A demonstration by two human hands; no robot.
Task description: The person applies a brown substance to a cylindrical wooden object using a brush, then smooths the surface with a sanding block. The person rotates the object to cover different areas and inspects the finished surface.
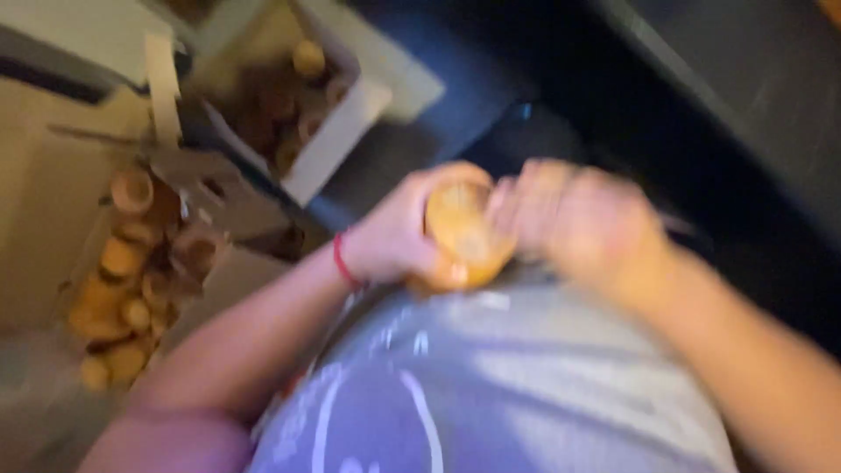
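The picture is blurry. The left hand [394,236] is curled around a round orange-yellow cup-shaped thing [464,235], with the fingers wrapped on its side. A thin red band [343,261] sits on that wrist. The right hand [578,219] is bunched up and touches the other side of the round thing; I cannot tell how tight it grips. The round thing sits between both hands, just above the person's grey shirt [526,385]. To the left, open cardboard boxes [337,140] hold more orange-yellow round pieces [123,298].
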